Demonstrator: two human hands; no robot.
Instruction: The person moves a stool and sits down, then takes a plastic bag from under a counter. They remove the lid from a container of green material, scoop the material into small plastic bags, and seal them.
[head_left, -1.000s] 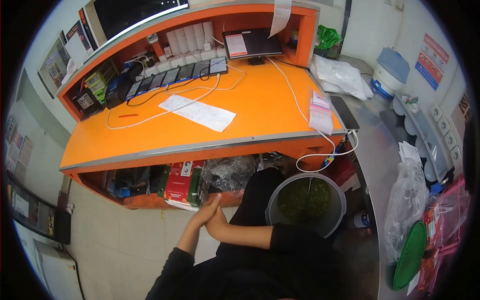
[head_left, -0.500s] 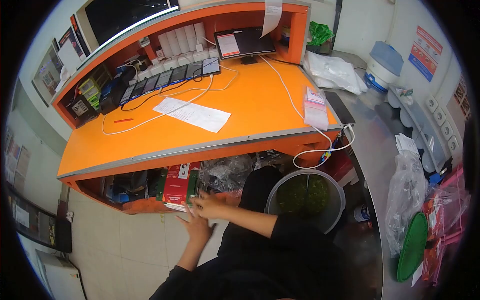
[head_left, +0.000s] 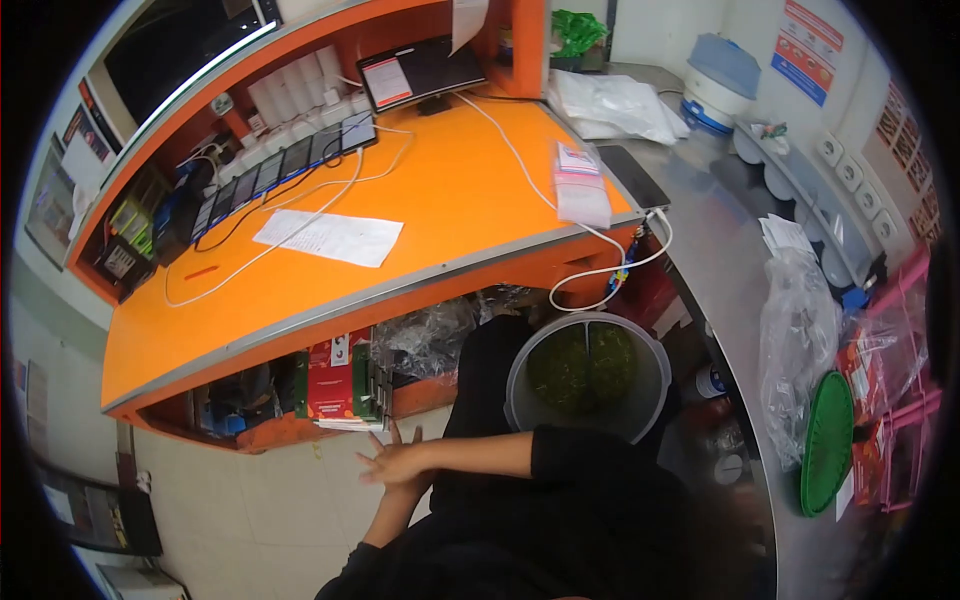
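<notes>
My right hand (head_left: 398,463) is stretched leftward across my left hand (head_left: 408,490), palms close together or touching. The right fingers are apart and hold nothing. Most of my left hand is covered by the right; fingertips that seem to be its own point upward above it, spread. Just beyond the hands is a stack of red and green boxes or booklets (head_left: 332,380), which neither hand visibly holds. Right of my forearm stands a round translucent tub (head_left: 655,385) with dark green contents in two halves, close against my dark-clothed leg.
An orange desk (head_left: 330,180) carries a paper sheet (head_left: 330,237), a row of phones (head_left: 285,165), a tablet (head_left: 420,75) and white cables. Clear plastic bags (head_left: 425,335) fill the shelf below. Along the right, a metal counter (head_left: 700,250) holds a green lid (head_left: 827,445) and plastic packaging.
My hands have slid over each other, the right now covering most of the left, and they sit lower, away from the stack. The camera view has turned right.
</notes>
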